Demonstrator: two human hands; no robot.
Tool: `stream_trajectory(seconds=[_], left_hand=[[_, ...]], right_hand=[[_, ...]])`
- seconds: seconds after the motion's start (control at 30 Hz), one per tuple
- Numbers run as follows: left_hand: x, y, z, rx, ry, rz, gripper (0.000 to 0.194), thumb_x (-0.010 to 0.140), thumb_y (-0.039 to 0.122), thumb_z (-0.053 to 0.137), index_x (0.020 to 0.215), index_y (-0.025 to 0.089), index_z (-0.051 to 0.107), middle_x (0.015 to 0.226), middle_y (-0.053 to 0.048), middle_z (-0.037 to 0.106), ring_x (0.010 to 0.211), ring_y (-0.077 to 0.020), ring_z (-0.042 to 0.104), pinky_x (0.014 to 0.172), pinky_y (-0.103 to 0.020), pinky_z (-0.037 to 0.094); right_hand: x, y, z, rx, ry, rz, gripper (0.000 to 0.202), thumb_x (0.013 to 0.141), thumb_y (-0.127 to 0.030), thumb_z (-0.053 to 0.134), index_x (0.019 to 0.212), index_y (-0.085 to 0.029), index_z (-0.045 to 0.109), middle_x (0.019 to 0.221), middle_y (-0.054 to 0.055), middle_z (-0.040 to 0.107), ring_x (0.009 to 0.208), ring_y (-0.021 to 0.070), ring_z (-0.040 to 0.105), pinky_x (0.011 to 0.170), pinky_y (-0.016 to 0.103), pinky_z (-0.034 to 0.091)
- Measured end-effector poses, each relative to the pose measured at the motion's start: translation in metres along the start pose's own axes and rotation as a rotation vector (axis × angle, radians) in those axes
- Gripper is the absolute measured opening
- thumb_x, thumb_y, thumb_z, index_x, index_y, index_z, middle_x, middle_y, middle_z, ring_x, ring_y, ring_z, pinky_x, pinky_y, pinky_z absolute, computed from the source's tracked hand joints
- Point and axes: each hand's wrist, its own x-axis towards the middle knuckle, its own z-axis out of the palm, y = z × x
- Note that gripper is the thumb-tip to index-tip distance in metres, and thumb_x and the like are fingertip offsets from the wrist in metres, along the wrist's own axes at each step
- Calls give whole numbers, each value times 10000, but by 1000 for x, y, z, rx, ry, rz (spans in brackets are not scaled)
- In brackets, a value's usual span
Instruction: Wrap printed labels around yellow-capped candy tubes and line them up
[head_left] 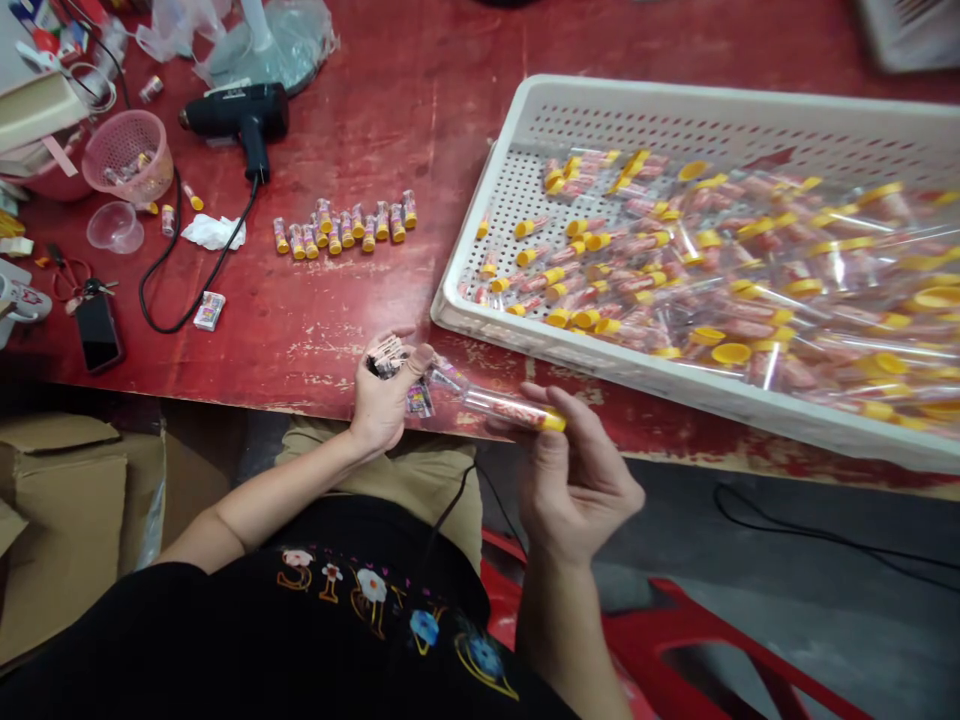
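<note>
My left hand (385, 393) is closed around a bunch of small printed plastic sleeves (388, 352) near the table's front edge. Between thumb and fingers, my right hand (574, 475) pinches a clear tube (506, 407) by its yellow-capped end. Pinkish contents show inside the tube, which points left toward a printed sleeve (448, 374) sticking out of my left hand. Whether the tube's tip is inside that sleeve or only beside it I cannot tell. Beyond my hands, several small yellow-capped tubes (345, 228) with printed wraps stand grouped on the red table (442, 130).
A white perforated crate (469, 270) full of yellow-capped tubes takes up the right side. At left lie a black heat gun (251, 118) with its cord, a pink basket (127, 155), a phone (99, 328), crumpled tissue (214, 233) and a stack of sleeves (209, 311).
</note>
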Motion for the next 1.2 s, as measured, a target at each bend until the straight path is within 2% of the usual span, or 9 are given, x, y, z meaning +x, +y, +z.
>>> stream_trajectory(seconds=[0.17, 0.33, 0.53, 0.63, 0.7, 0.8, 0.93, 1.1, 1.2], left_hand=[[2, -3, -8, 11, -45, 85, 551, 613, 411, 942, 1026, 195, 649, 759, 57, 646, 686, -63, 610, 716, -193, 455], [2, 0, -7, 8, -56, 56, 571, 566, 400, 964, 1003, 188, 664, 762, 54, 651, 691, -64, 597, 741, -201, 464], [-3, 1, -4, -33, -49, -35, 592, 566, 455, 954, 1011, 184, 674, 765, 48, 649, 662, -61, 595, 686, -198, 472], [-6, 2, -4, -46, -112, -129, 614, 560, 465, 955, 1027, 181, 675, 779, 37, 663, 650, -73, 615, 651, -204, 477], [-6, 4, -4, -49, -83, -138, 614, 530, 438, 970, 1001, 176, 675, 772, 43, 661, 642, -67, 612, 654, -201, 479], [-2, 4, -3, -52, 39, -123, 615, 494, 427, 979, 960, 168, 671, 756, 55, 657, 627, -58, 602, 659, -197, 476], [4, -1, -3, -57, 147, -224, 620, 481, 451, 973, 933, 160, 663, 676, 73, 619, 541, -59, 567, 597, -208, 459], [1, -5, -5, -81, 135, -184, 607, 480, 436, 976, 916, 155, 662, 721, 58, 642, 600, -63, 583, 672, -227, 493], [-3, -3, -6, -48, 109, -113, 584, 514, 418, 969, 942, 161, 665, 769, 48, 657, 662, -66, 598, 694, -213, 481]], right_hand=[[1, 2, 0, 99, -18, 132, 284, 941, -235, 680, 1217, -266, 739, 1182, 82, 729, 836, 185, 755, 736, 336, 671], [1, 5, -9, 152, -40, 167, 285, 930, -229, 692, 1207, -275, 742, 1122, 70, 746, 823, 189, 758, 738, 356, 680], [-7, 6, -7, 66, -153, 31, 234, 868, -137, 728, 1045, -276, 790, 1174, 59, 712, 1004, 212, 728, 816, 364, 676], [-11, 11, -3, -21, -102, -63, 239, 855, -123, 735, 1036, -269, 793, 1149, 70, 718, 1030, 213, 712, 872, 387, 658], [-13, 14, -2, 21, -82, -19, 201, 853, -150, 748, 1011, -265, 795, 1131, 67, 724, 980, 205, 727, 839, 372, 663], [-13, 17, -3, 297, -40, 169, 157, 835, -243, 795, 980, -303, 787, 1076, 22, 748, 782, 140, 745, 691, 260, 658], [-11, 18, -6, 463, 14, 314, 253, 747, -335, 879, 982, -329, 784, 989, -12, 770, 663, 96, 728, 622, 173, 623], [-13, 16, 2, 379, -60, 232, 205, 804, -315, 831, 1004, -313, 791, 1036, 25, 763, 632, 125, 721, 608, 254, 650], [-13, 12, 5, 255, -79, 156, 185, 858, -228, 765, 1026, -301, 792, 1071, 35, 741, 731, 150, 735, 657, 298, 670]])
